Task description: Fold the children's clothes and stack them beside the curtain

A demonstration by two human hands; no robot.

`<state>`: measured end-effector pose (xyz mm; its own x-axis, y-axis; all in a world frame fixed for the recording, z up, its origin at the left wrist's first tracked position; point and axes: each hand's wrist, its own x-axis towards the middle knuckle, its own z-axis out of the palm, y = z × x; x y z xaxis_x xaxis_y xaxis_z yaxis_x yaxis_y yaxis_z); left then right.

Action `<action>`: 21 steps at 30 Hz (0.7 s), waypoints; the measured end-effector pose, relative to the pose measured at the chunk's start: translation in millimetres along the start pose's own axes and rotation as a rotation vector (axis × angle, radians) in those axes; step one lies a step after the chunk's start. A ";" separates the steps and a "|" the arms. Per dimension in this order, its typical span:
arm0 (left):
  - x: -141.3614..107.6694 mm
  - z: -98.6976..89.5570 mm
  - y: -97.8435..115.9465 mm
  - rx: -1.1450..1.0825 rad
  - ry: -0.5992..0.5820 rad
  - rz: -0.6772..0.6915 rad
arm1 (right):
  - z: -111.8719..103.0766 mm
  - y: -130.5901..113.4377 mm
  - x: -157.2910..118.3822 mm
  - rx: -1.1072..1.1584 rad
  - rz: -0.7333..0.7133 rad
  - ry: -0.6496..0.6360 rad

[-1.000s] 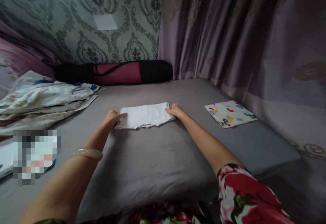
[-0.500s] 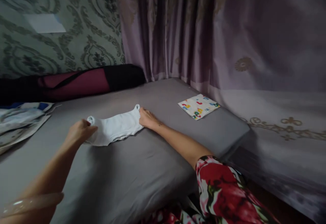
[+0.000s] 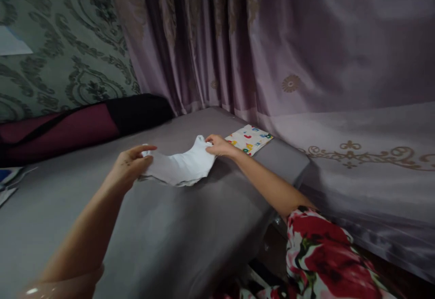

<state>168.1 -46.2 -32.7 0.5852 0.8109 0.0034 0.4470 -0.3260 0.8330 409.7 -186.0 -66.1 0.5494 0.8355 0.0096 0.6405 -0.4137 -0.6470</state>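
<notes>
A small white folded cloth (image 3: 180, 166), perhaps a garment, hangs between my two hands just above the grey bed surface, its middle sagging. My left hand (image 3: 131, 165) pinches its left end between thumb and fingers. At the right end, my right hand (image 3: 217, 146) grips the upper corner. Just beyond my right hand lies a flat, folded white cloth (image 3: 249, 139) with a colourful print; my hand hides part of its near left side.
The grey-covered bed (image 3: 163, 231) spreads beneath my hands and drops off at its right edge. A long maroon and black bag (image 3: 81, 124) lies along the patterned wall. Purple curtains (image 3: 210, 45) hang behind the bed. Other cloth items (image 3: 8, 176) sit at far left.
The view has turned to the right. Both hands have carried the white cloth rightward, closer to the printed cloth. They are closer together, and the white cloth sags more.
</notes>
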 end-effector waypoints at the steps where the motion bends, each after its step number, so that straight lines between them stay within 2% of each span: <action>1: 2.4 12.5 8.8 -0.113 -0.013 -0.003 | -15.7 8.2 -3.7 0.024 0.018 0.019; 3: 9.6 38.5 25.2 -0.229 -0.005 -0.012 | -46.9 23.7 -10.7 0.086 0.057 0.057; 6: 23.9 79.1 46.9 -0.328 -0.030 0.050 | -89.8 46.5 -16.2 0.143 0.100 0.062; 10: 43.9 136.3 69.4 -0.437 -0.049 0.126 | -134.3 80.5 -10.8 0.094 0.134 0.132; 13: 57.3 178.7 80.8 -0.468 -0.052 0.144 | -158.6 107.0 -1.4 -0.012 0.180 0.201; 16: 66.3 215.7 88.9 -0.483 -0.054 0.175 | -177.3 128.4 7.8 -0.146 0.268 0.197; 21: 68.6 257.5 94.9 -0.507 -0.061 0.189 | -194.8 149.1 19.9 -0.371 0.329 0.138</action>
<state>424.8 -146.7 -95.8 0.6685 0.7265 0.1591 -0.0431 -0.1757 0.9835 620.6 -301.6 -13.9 0.8033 0.5947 -0.0323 0.5557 -0.7680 -0.3184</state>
